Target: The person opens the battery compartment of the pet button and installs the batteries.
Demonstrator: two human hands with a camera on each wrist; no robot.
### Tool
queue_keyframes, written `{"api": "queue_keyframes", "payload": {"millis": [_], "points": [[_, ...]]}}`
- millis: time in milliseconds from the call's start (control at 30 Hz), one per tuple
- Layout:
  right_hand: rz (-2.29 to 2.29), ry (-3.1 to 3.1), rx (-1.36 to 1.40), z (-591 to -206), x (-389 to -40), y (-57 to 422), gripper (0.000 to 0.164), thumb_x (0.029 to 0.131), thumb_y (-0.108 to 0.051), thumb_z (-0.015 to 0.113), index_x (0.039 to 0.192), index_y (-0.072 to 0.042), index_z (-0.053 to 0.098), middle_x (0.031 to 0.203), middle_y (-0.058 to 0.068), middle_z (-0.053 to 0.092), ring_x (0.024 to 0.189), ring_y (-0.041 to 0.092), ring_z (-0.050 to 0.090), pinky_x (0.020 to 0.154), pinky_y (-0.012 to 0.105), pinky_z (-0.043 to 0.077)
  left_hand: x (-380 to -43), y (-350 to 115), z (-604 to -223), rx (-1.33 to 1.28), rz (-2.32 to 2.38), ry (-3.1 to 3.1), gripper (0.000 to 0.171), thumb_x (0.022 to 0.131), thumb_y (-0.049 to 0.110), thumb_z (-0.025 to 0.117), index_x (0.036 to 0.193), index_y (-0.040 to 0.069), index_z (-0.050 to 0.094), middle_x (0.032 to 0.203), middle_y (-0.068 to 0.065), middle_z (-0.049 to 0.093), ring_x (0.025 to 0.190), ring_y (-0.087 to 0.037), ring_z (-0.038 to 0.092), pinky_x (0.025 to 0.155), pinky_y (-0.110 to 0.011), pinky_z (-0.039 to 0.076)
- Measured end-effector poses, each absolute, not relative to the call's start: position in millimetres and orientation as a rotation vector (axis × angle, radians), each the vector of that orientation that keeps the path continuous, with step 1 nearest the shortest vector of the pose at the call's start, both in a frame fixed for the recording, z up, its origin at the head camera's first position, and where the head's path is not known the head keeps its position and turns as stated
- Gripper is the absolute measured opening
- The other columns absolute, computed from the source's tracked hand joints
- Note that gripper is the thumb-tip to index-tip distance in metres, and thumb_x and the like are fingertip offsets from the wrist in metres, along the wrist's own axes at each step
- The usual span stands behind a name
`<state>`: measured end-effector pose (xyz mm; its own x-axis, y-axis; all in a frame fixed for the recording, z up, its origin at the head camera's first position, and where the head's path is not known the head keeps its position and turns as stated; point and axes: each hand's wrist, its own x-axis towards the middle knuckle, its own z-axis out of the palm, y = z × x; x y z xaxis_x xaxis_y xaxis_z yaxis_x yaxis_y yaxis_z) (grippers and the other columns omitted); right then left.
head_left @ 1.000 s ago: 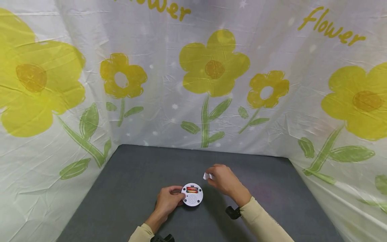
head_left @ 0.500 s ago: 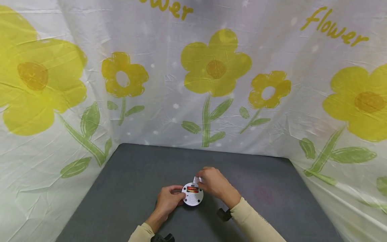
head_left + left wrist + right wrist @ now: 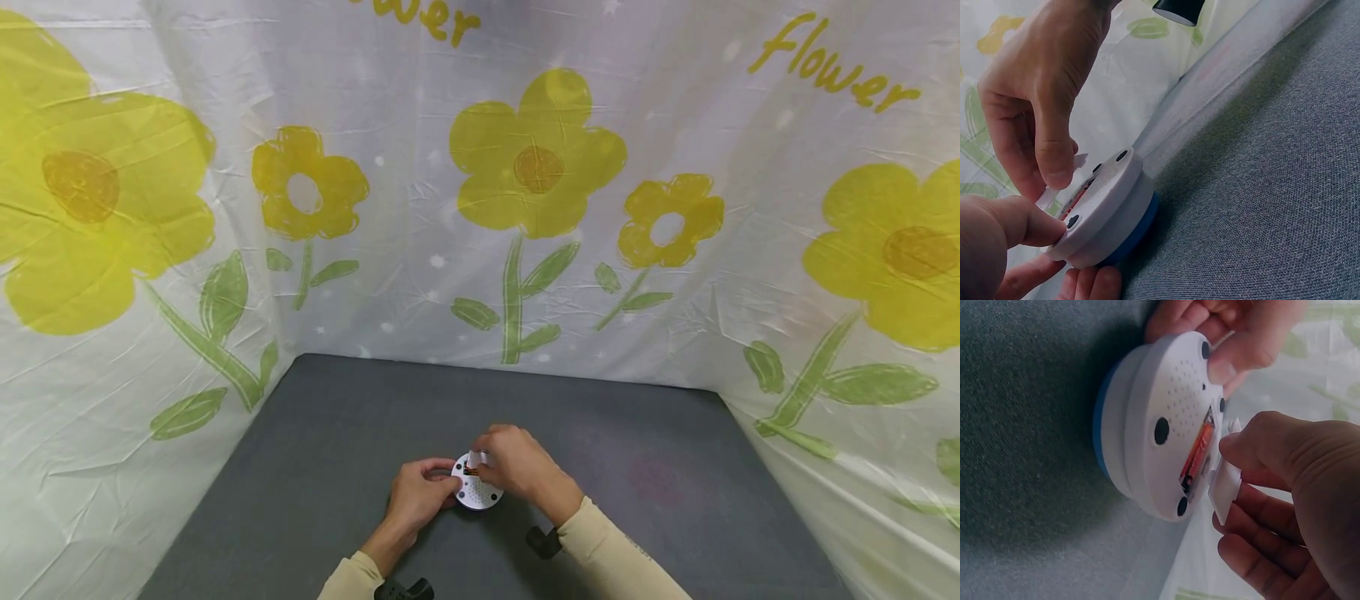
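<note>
A round white device [image 3: 477,497] with a blue base rim lies underside up on the table, showing speaker holes and dark rubber feet. Red-and-orange batteries [image 3: 1198,453] sit in its uncovered compartment. My left hand [image 3: 420,496] grips the device's left edge, thumb on top and fingers beneath. Between thumb and fingers, my right hand [image 3: 521,467] pinches a small white battery cover [image 3: 1227,487]. In the right wrist view the cover is tilted beside the compartment's edge, and whether it touches is hard to tell. From the head view, my right fingers hide part of the compartment.
The device rests on a dark grey cloth-covered table [image 3: 360,417]. A white curtain [image 3: 405,250] with yellow flowers stands behind the table and along both sides. Each wrist wears a black camera, the right one [image 3: 543,542] near the sleeve cuff.
My right hand has moved left and toward me, bringing the battery cover from beside the device to over the compartment. My left hand keeps its grip and the device stays in place.
</note>
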<state>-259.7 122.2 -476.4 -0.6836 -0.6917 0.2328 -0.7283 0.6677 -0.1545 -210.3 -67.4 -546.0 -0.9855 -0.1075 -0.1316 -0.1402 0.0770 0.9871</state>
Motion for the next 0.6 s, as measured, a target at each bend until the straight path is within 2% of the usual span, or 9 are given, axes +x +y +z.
{"api": "queue_keyframes", "payload": {"millis": [600], "points": [[0.290,-2.771,1.130,-485.2,-257.3,113.3,0.021,0.093,-0.015,0.087,0.114,-0.011,0.085,0.105,0.003,0.077,0.093,0.018,0.074,0.074,0.030,0.063,-211.5,-67.6,-548.4,-0.269,2.100,2.299,0.029,0.085,0.004,0.081,0.113,-0.002,0.080,0.095,-0.013,0.082,0.079,-0.018,0.078,0.068,-0.033,0.069]]}}
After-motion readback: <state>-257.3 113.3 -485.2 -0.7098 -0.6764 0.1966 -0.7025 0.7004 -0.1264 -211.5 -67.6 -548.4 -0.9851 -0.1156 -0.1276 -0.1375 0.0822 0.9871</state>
